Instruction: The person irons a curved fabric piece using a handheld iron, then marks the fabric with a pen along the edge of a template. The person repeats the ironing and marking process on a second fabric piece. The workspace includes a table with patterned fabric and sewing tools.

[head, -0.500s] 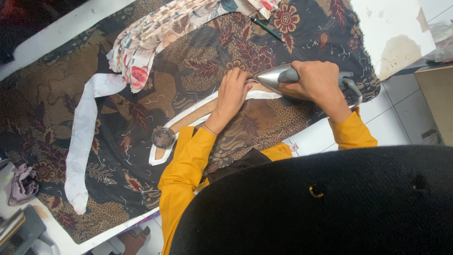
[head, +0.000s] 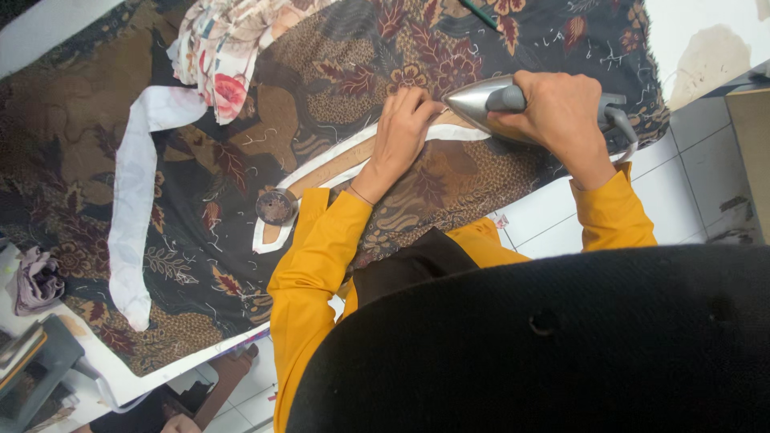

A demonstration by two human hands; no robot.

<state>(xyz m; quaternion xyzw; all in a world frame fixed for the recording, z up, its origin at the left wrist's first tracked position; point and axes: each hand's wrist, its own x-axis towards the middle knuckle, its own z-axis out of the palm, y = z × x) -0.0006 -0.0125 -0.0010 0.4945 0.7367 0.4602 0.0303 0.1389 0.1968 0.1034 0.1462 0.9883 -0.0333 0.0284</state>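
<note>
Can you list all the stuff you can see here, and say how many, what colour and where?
patterned cloth: one, dark brown with leaves, spread over the table
table: one, white, under the cloth
iron: one, silver and grey, on the cloth at upper right
white strip: one, long, lying at left
curved piece: one, tan with white edge, centre
round weight: one, dark, on the curved piece's end
floral fabric: one, cream and red, top
left hand: pressing the curved piece
right hand: gripping the iron
</note>
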